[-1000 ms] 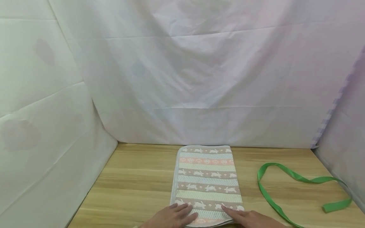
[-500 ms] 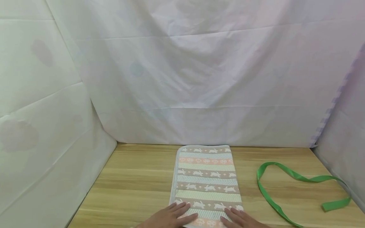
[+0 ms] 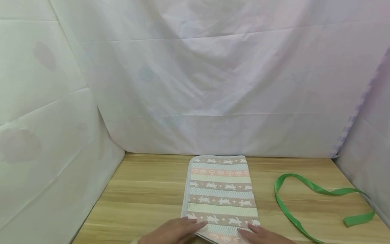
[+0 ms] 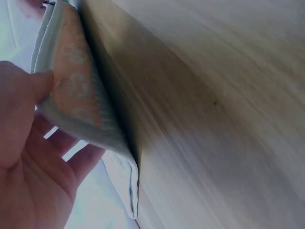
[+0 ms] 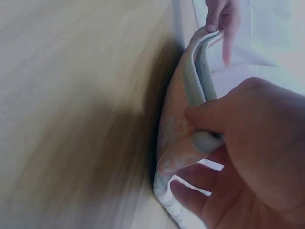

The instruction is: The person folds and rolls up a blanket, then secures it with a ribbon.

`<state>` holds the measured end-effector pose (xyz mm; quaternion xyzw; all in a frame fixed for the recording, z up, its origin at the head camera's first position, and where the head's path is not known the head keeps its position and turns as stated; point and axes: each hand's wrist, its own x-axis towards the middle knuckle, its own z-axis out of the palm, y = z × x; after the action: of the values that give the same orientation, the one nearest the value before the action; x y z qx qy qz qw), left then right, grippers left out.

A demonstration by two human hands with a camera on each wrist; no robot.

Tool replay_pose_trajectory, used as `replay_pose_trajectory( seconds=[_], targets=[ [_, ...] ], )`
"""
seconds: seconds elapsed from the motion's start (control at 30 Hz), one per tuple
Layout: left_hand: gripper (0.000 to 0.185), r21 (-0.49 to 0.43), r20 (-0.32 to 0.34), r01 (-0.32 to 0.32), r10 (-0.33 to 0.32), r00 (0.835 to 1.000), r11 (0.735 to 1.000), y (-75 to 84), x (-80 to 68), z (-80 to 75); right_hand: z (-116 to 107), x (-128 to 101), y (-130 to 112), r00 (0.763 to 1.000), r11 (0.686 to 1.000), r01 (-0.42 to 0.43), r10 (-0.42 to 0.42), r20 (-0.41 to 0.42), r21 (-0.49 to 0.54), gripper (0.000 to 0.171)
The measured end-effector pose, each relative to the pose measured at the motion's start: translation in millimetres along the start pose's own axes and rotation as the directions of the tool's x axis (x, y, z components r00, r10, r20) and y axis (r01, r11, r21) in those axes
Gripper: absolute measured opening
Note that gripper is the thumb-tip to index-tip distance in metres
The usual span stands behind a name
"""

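A folded towel [image 3: 222,193] with pale stripes, white rabbits and a grey-bound edge lies in front of me in the head view. Its near edge is lifted off the wood. At the near left corner my left hand [image 3: 174,231] pinches that edge, the thumb on the underside [image 4: 76,81] and the fingers on the other face. My right hand [image 5: 252,143] grips the near right part the same way, with the layers bunched under its thumb. In the head view, the lower parts of both hands are cut off by the frame.
A long green ribbon [image 3: 284,205] curls across the wooden table [image 3: 146,189] to the right of the towel. White sheets [image 3: 195,128] hang behind the table and along both sides.
The hands lay flat on the towel's near end earlier, the right one shifting in. Now both have hold of the near edge and it is raised. The ribbon has not moved.
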<state>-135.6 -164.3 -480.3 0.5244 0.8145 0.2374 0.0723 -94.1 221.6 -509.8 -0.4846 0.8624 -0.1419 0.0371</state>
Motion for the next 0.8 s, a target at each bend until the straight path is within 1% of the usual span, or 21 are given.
replay_pose_trajectory(
  seconds=[0.03, 0.07, 0.1, 0.13, 0.2, 0.27, 0.3, 0.37, 0.4, 0.43, 0.5, 0.57, 0.67, 0.8],
  targets=[
    [0.048, -0.027, -0.028, 0.016, -0.017, 0.999, 1.000, 0.6, 1.6, -0.5, -6.5, 0.7, -1.5, 0.997, 0.989, -0.075, 0.071, 0.035, 0.129, 0.060],
    [0.049, -0.050, -0.048, 0.031, -0.033, 0.998, 0.998, 0.9, 3.4, -1.2, -11.8, 1.6, -2.2, 0.991, 0.962, -0.133, 0.123, 0.055, 0.239, 0.060],
    [0.051, -0.068, -0.061, 0.050, -0.054, 0.997, 0.996, 0.6, 5.6, -1.9, -16.3, 2.2, -2.6, 0.984, 0.925, -0.178, 0.168, 0.057, 0.335, 0.061],
    [0.052, -0.095, -0.071, 0.068, -0.075, 0.995, 0.993, 0.0, 7.4, -2.8, -19.9, 3.1, -2.3, 0.983, 0.906, -0.181, 0.176, 0.048, 0.381, 0.061],
    [0.056, -0.100, -0.093, 0.097, -0.107, 0.990, 0.990, -1.8, 10.0, -3.9, -24.7, 4.2, -0.4, 0.989, 0.889, -0.131, 0.149, -0.007, 0.440, 0.062],
    [0.059, -0.121, -0.118, 0.113, -0.128, 0.985, 0.986, -4.4, 12.1, -4.6, -26.8, 4.9, 2.5, 0.992, 0.890, -0.060, 0.103, -0.071, 0.452, 0.063],
    [0.060, -0.134, -0.129, 0.119, -0.136, 0.982, 0.984, -6.1, 13.1, -4.4, -27.7, 5.3, 3.8, 0.991, 0.893, -0.044, 0.094, -0.090, 0.448, 0.063],
    [0.062, -0.147, -0.153, 0.117, -0.139, 0.978, 0.982, -9.8, 15.1, -2.8, -28.9, 5.7, 6.4, 0.989, 0.902, -0.038, 0.095, -0.112, 0.431, 0.062],
    [0.063, -0.159, -0.164, 0.113, -0.138, 0.977, 0.981, -12.1, 16.3, -1.8, -29.7, 6.1, 7.4, 0.988, 0.900, -0.046, 0.106, -0.116, 0.433, 0.061],
    [0.064, -0.170, -0.173, 0.105, -0.135, 0.976, 0.980, -14.5, 17.6, -0.8, -30.7, 6.6, 8.2, 0.986, 0.894, -0.063, 0.124, -0.111, 0.445, 0.060],
    [0.066, -0.181, -0.188, 0.092, -0.127, 0.974, 0.979, -19.5, 20.0, 1.5, -33.0, 8.2, 9.6, 0.982, 0.865, -0.105, 0.169, -0.088, 0.490, 0.056],
    [0.069, -0.207, -0.189, 0.090, -0.130, 0.973, 0.974, -24.6, 22.1, 3.8, -34.8, 10.0, 11.1, 0.974, 0.835, -0.152, 0.216, -0.062, 0.528, 0.053],
    [0.072, -0.243, -0.184, 0.129, -0.176, 0.967, 0.961, -31.1, 23.3, 6.2, -36.4, 12.7, 12.6, 0.961, 0.805, -0.209, 0.275, -0.037, 0.556, 0.051],
    [0.075, -0.289, -0.175, 0.209, -0.266, 0.948, 0.934, -37.2, 23.8, 7.0, -36.6, 14.7, 14.4, 0.933, 0.777, -0.290, 0.358, -0.014, 0.559, 0.050]
  ],
)
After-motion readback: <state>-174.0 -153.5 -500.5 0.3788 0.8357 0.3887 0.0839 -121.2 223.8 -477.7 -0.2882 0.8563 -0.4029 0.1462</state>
